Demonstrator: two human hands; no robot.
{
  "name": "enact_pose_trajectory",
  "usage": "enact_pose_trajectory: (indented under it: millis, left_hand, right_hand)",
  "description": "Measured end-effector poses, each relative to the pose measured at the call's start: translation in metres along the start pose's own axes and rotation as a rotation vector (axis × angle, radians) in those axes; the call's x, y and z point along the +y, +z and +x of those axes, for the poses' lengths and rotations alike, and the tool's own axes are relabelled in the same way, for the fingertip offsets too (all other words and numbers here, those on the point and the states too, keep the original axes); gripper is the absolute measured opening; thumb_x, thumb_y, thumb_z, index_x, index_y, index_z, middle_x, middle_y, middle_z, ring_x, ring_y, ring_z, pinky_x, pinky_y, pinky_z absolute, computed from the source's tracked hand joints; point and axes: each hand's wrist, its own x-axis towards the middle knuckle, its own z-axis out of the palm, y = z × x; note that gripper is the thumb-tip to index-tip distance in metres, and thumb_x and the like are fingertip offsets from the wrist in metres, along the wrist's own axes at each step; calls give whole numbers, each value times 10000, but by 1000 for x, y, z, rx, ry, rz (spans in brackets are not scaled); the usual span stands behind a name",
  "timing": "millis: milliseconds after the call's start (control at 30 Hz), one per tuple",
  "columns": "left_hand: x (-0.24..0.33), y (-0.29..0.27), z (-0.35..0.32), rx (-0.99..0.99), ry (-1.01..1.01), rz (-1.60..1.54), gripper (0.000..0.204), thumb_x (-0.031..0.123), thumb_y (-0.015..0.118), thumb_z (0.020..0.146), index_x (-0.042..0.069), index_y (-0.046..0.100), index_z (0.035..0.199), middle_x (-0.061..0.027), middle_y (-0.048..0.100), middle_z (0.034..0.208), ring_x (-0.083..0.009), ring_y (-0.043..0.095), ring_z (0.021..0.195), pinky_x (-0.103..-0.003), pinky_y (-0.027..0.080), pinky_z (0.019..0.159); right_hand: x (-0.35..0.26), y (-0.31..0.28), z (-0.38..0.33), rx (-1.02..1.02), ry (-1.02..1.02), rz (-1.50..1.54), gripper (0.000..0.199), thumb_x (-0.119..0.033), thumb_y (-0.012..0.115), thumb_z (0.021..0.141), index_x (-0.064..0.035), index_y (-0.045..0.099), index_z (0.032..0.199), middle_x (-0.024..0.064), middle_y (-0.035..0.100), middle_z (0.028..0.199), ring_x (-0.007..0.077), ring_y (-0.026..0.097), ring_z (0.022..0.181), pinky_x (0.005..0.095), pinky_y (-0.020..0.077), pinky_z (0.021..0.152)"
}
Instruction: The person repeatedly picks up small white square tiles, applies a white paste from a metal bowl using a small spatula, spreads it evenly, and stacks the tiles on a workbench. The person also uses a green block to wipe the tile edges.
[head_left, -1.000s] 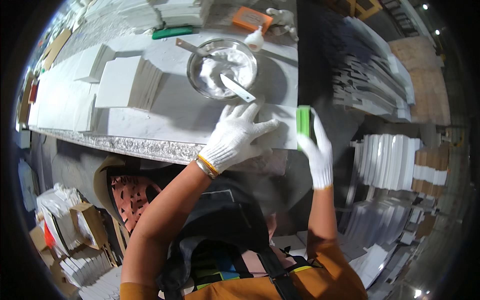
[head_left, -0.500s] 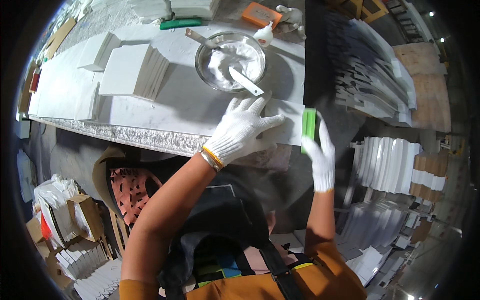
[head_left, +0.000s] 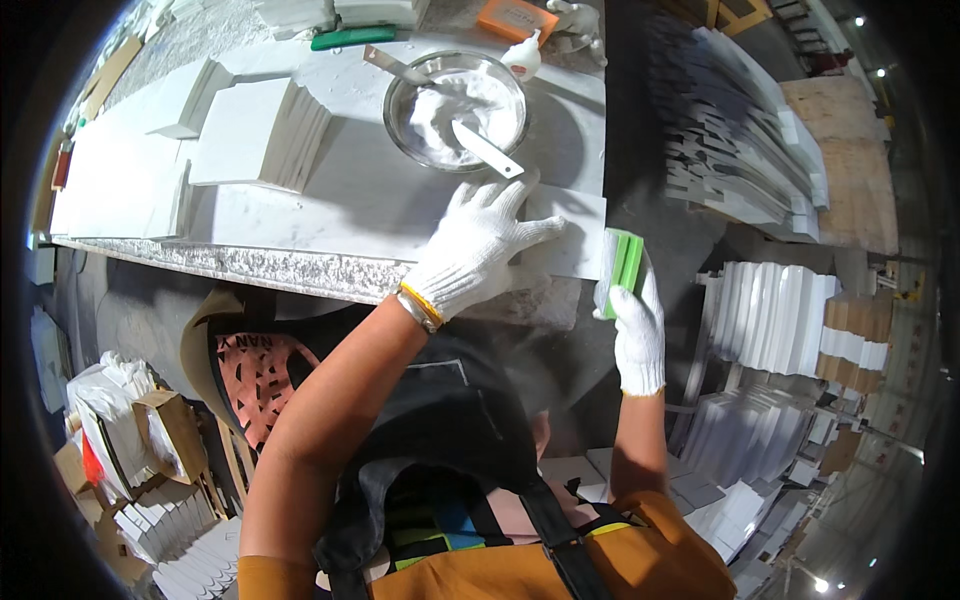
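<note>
My left hand (head_left: 472, 238), in a white knit glove, lies flat with fingers spread on a white tile (head_left: 582, 228) near the table's right edge. In my gloved right hand (head_left: 640, 345) is a grooved green sanding block (head_left: 627, 262) with a grey face. It is tilted and sits just off the tile's right edge; whether it touches cannot be made out. Beyond my left fingertips stands a steel bowl (head_left: 392, 140) of white paste (head_left: 440, 118). A white spatula (head_left: 487, 150) and a scraper (head_left: 396, 66) rest in it, handles over the rim.
Stacked white tiles (head_left: 255, 135) stand left on the white tabletop (head_left: 350, 225). Behind the bowl are a small white bottle (head_left: 522, 58), an orange box (head_left: 516, 20) and a green tool (head_left: 352, 38). Piled slabs (head_left: 770, 320) stand right of the table.
My right hand has drawn the sanding block slightly downward and tipped it, so its grey face shows. My left hand stays on the tile. The whole view has shifted a little.
</note>
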Motion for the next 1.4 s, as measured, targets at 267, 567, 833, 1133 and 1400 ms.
enact_pose_trajectory:
  millis: [267, 567, 833, 1133, 1400]
  left_hand:
    - [1, -1, 1, 40, 7, -31, 635, 353, 848, 706, 287, 676, 1315, -219, 412, 1539, -400, 461, 1345, -518, 355, 1108]
    - [4, -5, 1, -11, -18, -22, 636, 337, 859, 692, 308, 682, 1302, -208, 412, 1542, -397, 465, 1342, -521, 361, 1102]
    - [8, -9, 4, -42, -21, 2, 747, 414, 833, 718, 229, 594, 1401, -213, 415, 1528, -405, 450, 1347, -519, 347, 1110]
    - [7, -1, 1, 44, -59, 45, 1027, 458, 861, 654, 104, 413, 1507, -185, 443, 1511, -391, 469, 1330, -506, 360, 1100]
    - [8, 0, -2, 43, -59, 35, 1028, 437, 872, 633, 98, 429, 1497, -189, 468, 1485, -392, 474, 1323, -504, 363, 1099]
  right_hand:
    - [-3, 16, 58, 21, -151, 11, 613, -144, 652, 954, -32, 431, 1515, 39, 573, 1381, 114, 541, 1223, 278, 418, 1055]
    - [-9, 19, 15, 92, -394, -657, 695, -149, 743, 874, -74, 461, 1504, 151, 615, 1300, 241, 610, 1153, 366, 484, 1000]
    - [-42, 6, 150, 2, -528, -713, 720, -395, 770, 867, -61, 519, 1454, 212, 629, 1317, 319, 618, 1196, 384, 460, 1028]
    - [-44, 19, 109, 113, -421, -811, 754, -534, 629, 954, -31, 452, 1486, 262, 569, 1377, 367, 559, 1277, 407, 423, 1074]
    - [3, 22, 12, 30, -251, -694, 457, -343, 696, 950, 19, 632, 1221, 201, 624, 1204, 316, 604, 1111, 396, 463, 974]
